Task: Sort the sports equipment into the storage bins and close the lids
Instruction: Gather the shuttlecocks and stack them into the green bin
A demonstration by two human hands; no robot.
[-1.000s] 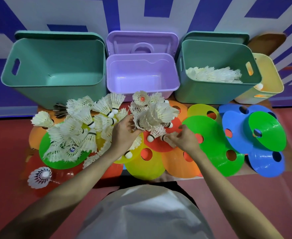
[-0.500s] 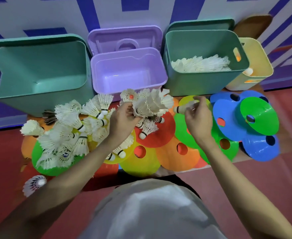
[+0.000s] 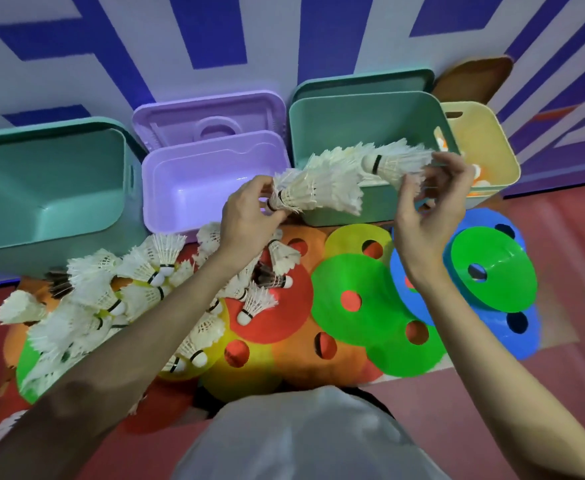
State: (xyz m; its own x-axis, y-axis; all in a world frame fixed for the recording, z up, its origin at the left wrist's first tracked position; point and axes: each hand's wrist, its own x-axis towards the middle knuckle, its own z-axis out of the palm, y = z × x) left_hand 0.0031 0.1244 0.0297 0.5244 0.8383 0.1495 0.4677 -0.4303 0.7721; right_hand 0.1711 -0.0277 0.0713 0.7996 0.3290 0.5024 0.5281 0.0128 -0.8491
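Four open bins stand along the wall: the left green bin [image 3: 52, 188] and purple bin [image 3: 211, 181] look empty, while the right green bin [image 3: 363, 133] holds shuttlecocks. The left hand [image 3: 249, 216] grips a shuttlecock stack [image 3: 318, 188]; the right hand [image 3: 429, 209] pinches one shuttlecock [image 3: 393, 164] above that bin. Loose shuttlecocks [image 3: 104, 299] and flat cones [image 3: 367, 306] cover the floor.
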